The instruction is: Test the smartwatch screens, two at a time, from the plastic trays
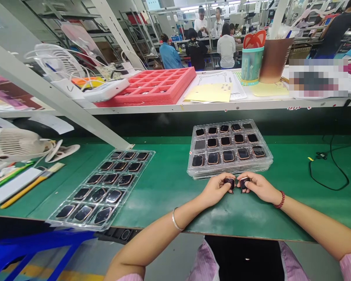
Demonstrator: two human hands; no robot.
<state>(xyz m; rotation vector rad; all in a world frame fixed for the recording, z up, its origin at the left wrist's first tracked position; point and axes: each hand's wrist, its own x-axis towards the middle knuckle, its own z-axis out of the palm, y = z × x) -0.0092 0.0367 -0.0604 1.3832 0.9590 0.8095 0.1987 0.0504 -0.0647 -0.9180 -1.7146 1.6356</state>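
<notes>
two grips clamped, left hand [215, 190] on a watch case [229, 183], right hand [260, 186] on another case [244, 182]

We logged an assembly factory: green workbench [163, 195], red foam tray [163, 84], stacked plastic trays [229, 170], workers [226, 50] at far benches.

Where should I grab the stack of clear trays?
Grip the stack of clear trays by its flat rim at both ends, from the sides: the rim clears the filled pockets, and your left hand and right hand block the near edge.
</notes>
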